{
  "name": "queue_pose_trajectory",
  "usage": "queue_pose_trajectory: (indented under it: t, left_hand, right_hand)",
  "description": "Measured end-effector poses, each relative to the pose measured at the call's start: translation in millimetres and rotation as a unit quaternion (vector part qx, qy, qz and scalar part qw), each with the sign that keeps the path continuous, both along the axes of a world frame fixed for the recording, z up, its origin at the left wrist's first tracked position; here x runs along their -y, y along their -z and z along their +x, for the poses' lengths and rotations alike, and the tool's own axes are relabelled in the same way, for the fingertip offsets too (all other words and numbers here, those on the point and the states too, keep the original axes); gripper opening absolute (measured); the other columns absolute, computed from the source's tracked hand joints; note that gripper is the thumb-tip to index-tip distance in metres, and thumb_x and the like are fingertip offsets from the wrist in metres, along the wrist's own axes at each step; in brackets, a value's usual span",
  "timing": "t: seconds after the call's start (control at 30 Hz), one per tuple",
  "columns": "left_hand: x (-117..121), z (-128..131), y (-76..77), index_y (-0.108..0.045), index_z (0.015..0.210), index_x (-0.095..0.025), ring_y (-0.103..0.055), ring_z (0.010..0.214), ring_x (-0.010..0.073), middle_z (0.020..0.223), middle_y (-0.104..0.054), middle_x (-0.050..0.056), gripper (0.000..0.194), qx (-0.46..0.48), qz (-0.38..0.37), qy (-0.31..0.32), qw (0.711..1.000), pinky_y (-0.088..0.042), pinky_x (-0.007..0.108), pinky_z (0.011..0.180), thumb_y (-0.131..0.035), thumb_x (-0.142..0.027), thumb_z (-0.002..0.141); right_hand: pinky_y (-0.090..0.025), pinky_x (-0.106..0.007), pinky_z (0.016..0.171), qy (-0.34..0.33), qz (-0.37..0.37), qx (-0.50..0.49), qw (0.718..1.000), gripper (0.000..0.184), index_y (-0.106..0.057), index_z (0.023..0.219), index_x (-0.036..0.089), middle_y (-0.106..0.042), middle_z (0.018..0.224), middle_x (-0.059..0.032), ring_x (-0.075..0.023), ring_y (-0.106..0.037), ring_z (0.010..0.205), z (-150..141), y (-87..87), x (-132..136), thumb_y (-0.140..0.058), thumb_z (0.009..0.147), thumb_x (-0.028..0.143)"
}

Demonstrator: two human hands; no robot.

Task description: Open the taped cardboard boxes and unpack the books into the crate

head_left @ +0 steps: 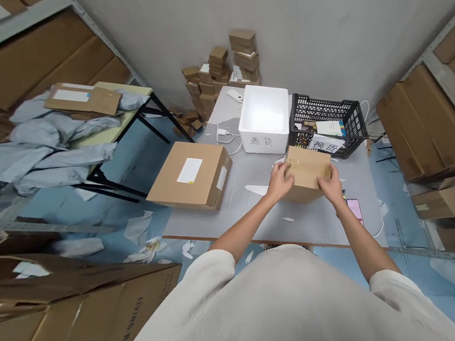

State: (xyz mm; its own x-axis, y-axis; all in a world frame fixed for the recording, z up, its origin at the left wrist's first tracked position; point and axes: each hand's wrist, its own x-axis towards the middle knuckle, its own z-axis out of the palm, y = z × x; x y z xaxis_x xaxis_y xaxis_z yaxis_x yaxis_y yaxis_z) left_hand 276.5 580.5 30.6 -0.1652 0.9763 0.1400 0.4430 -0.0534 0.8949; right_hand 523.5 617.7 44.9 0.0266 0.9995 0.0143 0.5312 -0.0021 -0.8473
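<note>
In the head view, our left hand (pixel 280 182) and right hand (pixel 332 187) clamp opposite sides of a cardboard box (pixel 308 170) above the grey table (pixel 263 220), likely stiff, light, slick where taped; low side walls offer firmest hold. "LIVING ROO" marks a large carton (pixel 108 311); Chinese characters label both bins (pixel 265 120).

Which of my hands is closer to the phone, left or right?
Right. The right hand holds the right side of the carton, near the phone; the left hand is farther, on the carton's left side.
</note>
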Motion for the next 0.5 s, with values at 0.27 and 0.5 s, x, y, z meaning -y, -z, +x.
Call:
queue_pose_trajectory:
  t: [0.27, 0.5]
  left_hand:
    - [-1.4, 56.5, -4.5, -0.068, 0.140, -0.025, -0.051, 0.151, 0.0390, 0.156, -0.054, 0.018, 0.045, -0.130, -0.041, -0.004, 0.991, -0.046, 0.056, 0.124, -0.064, -0.016, 0.096]
    - [-5.3, 77.0, -21.9, -0.067, 0.141, -0.025, -0.058, 0.147, 0.0292, 0.153, -0.067, 0.012, 0.052, -0.191, 0.057, 0.167, 0.966, -0.047, 0.048, 0.121, -0.047, -0.004, 0.098]
  right_hand:
    - [-0.048, -0.056, 0.127, 0.031, -0.026, -0.041, 0.998, 0.096, -0.044, 0.169, 0.024, -0.061, 0.164, -0.0169, -0.0367, -0.061, 0.147, 57.1, 19.6, -4.4, -0.078, 0.082, 0.044]
    - [-0.057, -0.051, 0.113, 0.125, -0.023, -0.113, 0.985, 0.064, -0.063, 0.143, 0.021, -0.078, 0.122, -0.0117, -0.0309, -0.072, 0.121, 60.7, 33.4, -9.3, -0.060, 0.093, 0.061]
